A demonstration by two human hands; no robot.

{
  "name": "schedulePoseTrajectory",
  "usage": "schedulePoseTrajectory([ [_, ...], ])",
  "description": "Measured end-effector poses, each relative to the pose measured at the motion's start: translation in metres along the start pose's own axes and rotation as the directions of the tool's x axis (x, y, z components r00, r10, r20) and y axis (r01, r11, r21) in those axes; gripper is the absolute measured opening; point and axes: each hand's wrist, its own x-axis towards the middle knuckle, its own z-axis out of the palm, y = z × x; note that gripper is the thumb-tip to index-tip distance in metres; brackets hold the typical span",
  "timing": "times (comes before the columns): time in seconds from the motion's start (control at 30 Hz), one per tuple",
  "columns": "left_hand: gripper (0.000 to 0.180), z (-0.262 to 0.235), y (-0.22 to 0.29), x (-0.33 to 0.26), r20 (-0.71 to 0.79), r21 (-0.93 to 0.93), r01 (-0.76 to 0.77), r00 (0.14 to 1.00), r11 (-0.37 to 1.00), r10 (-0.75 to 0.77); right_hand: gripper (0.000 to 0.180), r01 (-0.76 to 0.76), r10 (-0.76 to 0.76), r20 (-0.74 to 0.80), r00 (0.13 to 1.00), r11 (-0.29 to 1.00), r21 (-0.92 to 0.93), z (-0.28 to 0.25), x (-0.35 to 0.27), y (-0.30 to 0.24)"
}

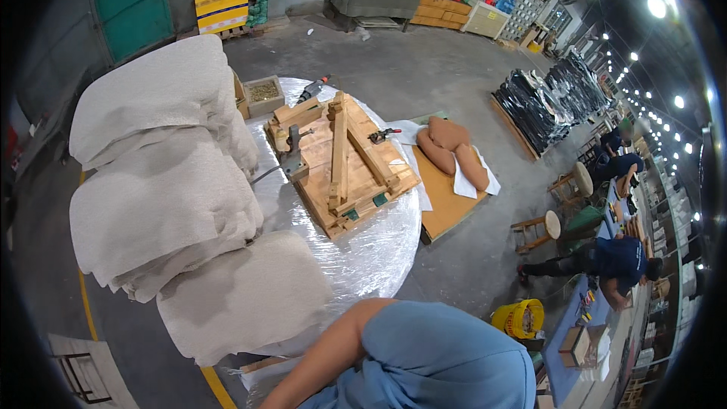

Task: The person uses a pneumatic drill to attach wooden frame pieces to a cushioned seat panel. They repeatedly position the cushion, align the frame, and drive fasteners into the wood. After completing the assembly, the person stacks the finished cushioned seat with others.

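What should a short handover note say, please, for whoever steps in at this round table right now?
Hands: neither shows; only a bare forearm in a blue sleeve enters at the lower edge.
Things: the wooden frame lies on the film-wrapped round table, with a grey power tool on its left part. Pale cushions are stacked to the left, brown cushions to the right.
Done: slats sit on the frame.
Left: tool unheld, cushions apart from the frame.
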Motion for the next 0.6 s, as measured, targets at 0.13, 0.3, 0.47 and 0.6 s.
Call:
schedulePoseTrajectory([
  [0.13,0.039,-0.001,0.001,-0.003,0.016,0.016,-0.011,1.000,1.000,0.010,0.029,0.013,-0.013,0.004,1.000,1.000,-0.005,0.000,0.002,-0.002],
  [0.3,0.039,-0.003,0.000,-0.006,0.029,0.029,-0.020,0.999,0.999,0.019,0.030,0.027,-0.027,0.036,0.999,1.000,-0.001,0.001,0.003,-0.003],
  [0.47,0.039,0.000,-0.003,-0.013,0.034,0.028,-0.015,0.999,1.000,0.014,0.031,0.008,-0.008,0.049,0.999,1.000,-0.004,0.004,0.005,-0.007],
  [0.6,0.040,-0.010,-0.001,-0.011,0.028,0.041,-0.015,1.000,0.999,0.013,0.031,0.029,-0.028,0.059,0.998,1.000,-0.003,0.000,0.005,-0.012],
])
